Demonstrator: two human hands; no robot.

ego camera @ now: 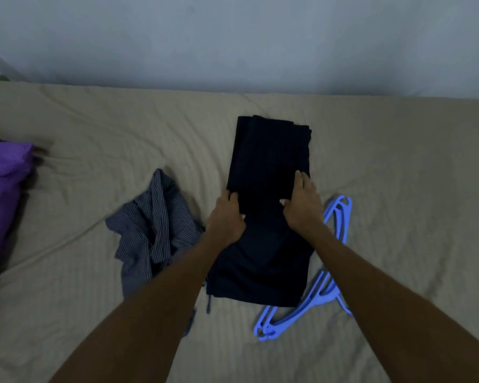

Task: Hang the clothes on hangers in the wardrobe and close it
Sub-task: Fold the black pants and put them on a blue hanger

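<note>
Dark navy trousers (pixel 268 150) lie lengthwise on the beige bed, folded flat. My left hand (pixel 226 217) holds their left edge, fingers curled round the cloth and thumb on top. My right hand (pixel 303 201) lies on the right side of the trousers, fingers reaching over the right edge and thumb spread on the cloth. A crumpled grey striped shirt (pixel 152 228) sits just left of the trousers. Blue plastic hangers (pixel 335 225) lie to the right, partly hidden under the trousers and my right forearm. The wardrobe is out of view.
The beige bed sheet (pixel 398 175) fills most of the view, with a pale wall behind it. A purple pillow (pixel 3 189) lies at the left edge.
</note>
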